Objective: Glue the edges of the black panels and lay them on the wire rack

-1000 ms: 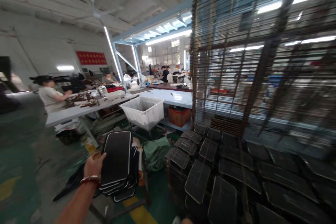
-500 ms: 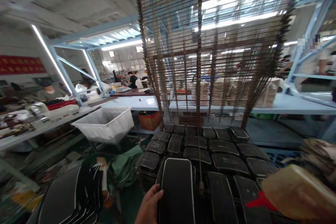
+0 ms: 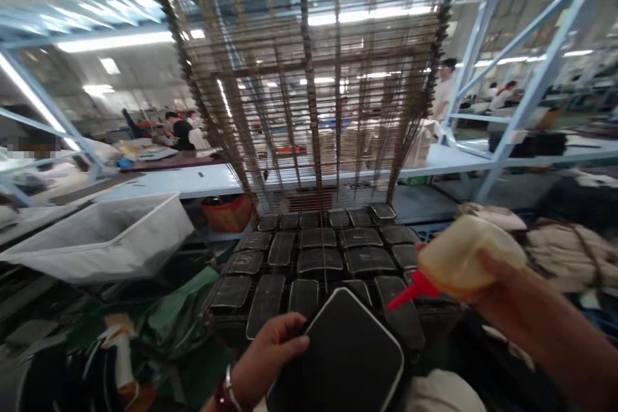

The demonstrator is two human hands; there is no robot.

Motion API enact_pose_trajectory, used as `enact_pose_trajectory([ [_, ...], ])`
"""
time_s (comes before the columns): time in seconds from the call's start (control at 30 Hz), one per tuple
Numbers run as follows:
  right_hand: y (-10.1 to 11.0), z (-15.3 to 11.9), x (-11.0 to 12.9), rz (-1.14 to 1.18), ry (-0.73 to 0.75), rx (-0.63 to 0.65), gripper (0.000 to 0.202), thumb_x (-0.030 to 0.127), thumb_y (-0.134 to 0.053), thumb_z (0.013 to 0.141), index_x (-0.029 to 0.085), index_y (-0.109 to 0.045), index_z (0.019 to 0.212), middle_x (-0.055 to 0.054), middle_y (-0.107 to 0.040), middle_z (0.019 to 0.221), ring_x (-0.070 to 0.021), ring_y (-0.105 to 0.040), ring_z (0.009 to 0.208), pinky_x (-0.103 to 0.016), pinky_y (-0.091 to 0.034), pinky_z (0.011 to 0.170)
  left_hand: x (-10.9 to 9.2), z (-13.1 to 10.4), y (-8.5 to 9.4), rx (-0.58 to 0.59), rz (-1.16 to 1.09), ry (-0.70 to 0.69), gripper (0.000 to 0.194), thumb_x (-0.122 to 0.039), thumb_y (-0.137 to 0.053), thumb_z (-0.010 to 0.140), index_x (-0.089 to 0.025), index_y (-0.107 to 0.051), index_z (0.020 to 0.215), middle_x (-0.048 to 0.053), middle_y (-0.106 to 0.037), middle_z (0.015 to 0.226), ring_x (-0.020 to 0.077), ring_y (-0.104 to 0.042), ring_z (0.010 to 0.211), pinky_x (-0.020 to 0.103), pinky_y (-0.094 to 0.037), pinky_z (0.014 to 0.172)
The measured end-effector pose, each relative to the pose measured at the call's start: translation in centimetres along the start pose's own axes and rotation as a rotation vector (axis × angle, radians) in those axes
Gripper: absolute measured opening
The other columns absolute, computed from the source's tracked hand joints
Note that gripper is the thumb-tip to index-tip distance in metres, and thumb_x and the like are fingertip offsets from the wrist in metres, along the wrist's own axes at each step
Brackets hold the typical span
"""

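My left hand (image 3: pixel 270 354), with a bracelet at the wrist, is closed on the left edge of a black panel (image 3: pixel 345 354) with a white rim, held tilted near the bottom centre. To the right, my right hand (image 3: pixel 497 283) is wrapped round a yellowish squeeze bottle (image 3: pixel 470 251). Its red nozzle (image 3: pixel 410 290) points down and left, beside the panel. Behind both hands, rows of black white-edged pieces (image 3: pixel 318 261) lie on a rack. A wire mesh frame (image 3: pixel 313 77) stands upright at the rack's far side.
On the left are a white bin (image 3: pixel 106 238) and a green cloth (image 3: pixel 181 315). More black pieces (image 3: pixel 72 373) lie at the lower left. A blue table (image 3: pixel 178 180) crosses behind the rack. Beige bundles (image 3: pixel 564 251) lie on the right. People are in the background.
The view has swung right. My left hand has raised and turned the black panel away from the row of pieces. My right hand and forearm have come into view behind the bottle.
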State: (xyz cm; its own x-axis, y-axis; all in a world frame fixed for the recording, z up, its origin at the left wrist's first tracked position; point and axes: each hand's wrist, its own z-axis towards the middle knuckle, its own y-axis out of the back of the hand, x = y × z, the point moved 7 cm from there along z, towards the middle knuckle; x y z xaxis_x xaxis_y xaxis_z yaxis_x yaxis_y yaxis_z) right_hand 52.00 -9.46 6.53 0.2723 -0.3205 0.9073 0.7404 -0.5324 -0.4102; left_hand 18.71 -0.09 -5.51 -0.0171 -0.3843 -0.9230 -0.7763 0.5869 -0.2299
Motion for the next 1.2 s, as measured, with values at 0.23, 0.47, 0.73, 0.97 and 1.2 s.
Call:
enact_pose_trajectory([
  [0.23, -2.8, 0.3, -1.0, 0.101, -0.102, 0.240, 0.033, 0.045, -0.084, 0.076, 0.020, -0.074, 0.095, -0.011, -0.078, 0.096, -0.0256, -0.074, 0.079, -0.023, -0.052, 0.045, -2.9, -0.8, -0.1, 0.167, 0.241, 0.169, 0.030, -0.044, -0.077, 0.079, -0.018, -0.074, 0.093, 0.005, -0.075, 0.092, 0.0204, -0.066, 0.083, 0.029, -0.050, 0.077],
  [0.47, -3.6, -0.1, -1.7, 0.062, -0.108, 0.334, 0.027, 0.043, -0.084, 0.077, 0.021, -0.077, 0.090, -0.003, -0.073, 0.076, -0.0157, -0.065, 0.059, -0.021, -0.052, 0.046, -3.3, -0.6, -0.6, 0.262, 0.370, 0.226, 0.031, -0.049, -0.074, 0.079, -0.022, -0.077, 0.094, 0.004, -0.077, 0.094, 0.0235, -0.068, 0.088, 0.029, -0.053, 0.079],
  [0.73, -3.3, 0.2, -2.2, 0.039, -0.114, 0.350, 0.025, 0.042, -0.084, 0.077, 0.022, -0.076, 0.089, -0.001, -0.072, 0.075, -0.0146, -0.063, 0.059, -0.022, -0.052, 0.049, -3.2, 0.4, -0.7, 0.280, 0.407, 0.271, 0.029, -0.050, -0.074, 0.078, -0.026, -0.078, 0.095, 0.002, -0.078, 0.094, 0.0238, -0.070, 0.088, 0.030, -0.054, 0.081],
  [0.97, -3.1, 0.3, -2.5, 0.007, -0.118, 0.359, 0.030, 0.043, -0.084, 0.077, 0.021, -0.075, 0.095, -0.004, -0.075, 0.082, -0.0211, -0.071, 0.072, -0.026, -0.055, 0.052, -2.9, 1.0, -0.2, 0.270, 0.420, 0.266, 0.032, -0.052, -0.076, 0.075, -0.027, -0.079, 0.095, 0.003, -0.078, 0.095, 0.0256, -0.070, 0.090, 0.031, -0.056, 0.080],
  [1.2, -3.0, 0.1, -2.7, -0.007, -0.148, 0.306, 0.043, 0.045, -0.086, 0.073, 0.022, -0.072, 0.107, -0.008, -0.077, 0.094, -0.0308, -0.072, 0.100, -0.043, -0.060, 0.087, -3.4, 1.3, -0.4, 0.251, 0.362, 0.279, 0.025, -0.044, -0.077, 0.077, -0.024, -0.080, 0.092, 0.005, -0.078, 0.092, 0.0255, -0.071, 0.086, 0.030, -0.056, 0.077],
])
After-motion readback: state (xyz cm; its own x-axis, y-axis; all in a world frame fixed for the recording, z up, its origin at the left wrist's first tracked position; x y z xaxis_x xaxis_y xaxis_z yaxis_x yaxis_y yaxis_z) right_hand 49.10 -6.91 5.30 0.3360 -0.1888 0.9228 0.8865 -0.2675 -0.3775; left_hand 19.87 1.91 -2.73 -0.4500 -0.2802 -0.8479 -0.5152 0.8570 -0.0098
